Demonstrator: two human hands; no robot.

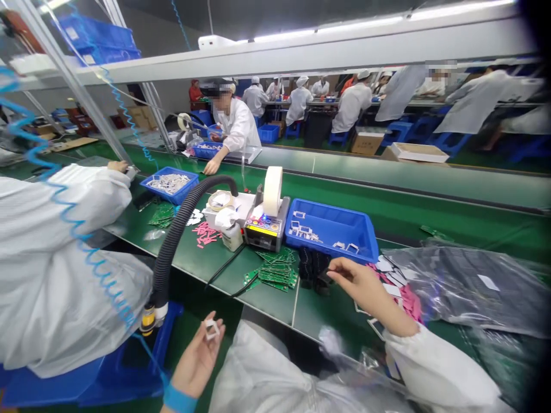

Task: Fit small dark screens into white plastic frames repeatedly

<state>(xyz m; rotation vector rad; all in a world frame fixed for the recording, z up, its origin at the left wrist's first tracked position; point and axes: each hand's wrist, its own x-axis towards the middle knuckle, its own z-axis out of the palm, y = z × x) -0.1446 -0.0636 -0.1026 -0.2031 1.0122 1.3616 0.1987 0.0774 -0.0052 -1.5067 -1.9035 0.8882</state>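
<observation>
My left hand (198, 357) is low in front of the bench, palm up, with a small white square frame (211, 329) held at its fingers. Over the bench my right hand (364, 285) has thumb and forefinger drawn together beside a bundle of black strips (310, 267). Whatever is between those fingertips is too small and dark to make out. Behind the strips sits a blue bin (331, 221) with several white frames inside. Green circuit boards (275, 271) are piled to the left of the strips.
A tape dispenser (267, 226), white bottle (231, 236) and black flexible hose (172, 241) occupy the bench's middle. Plastic bags (473, 287) cover its right side, near pink and white pieces (404, 292). A co-worker's sleeve (94, 189) is close on the left; another person (236, 126) works across.
</observation>
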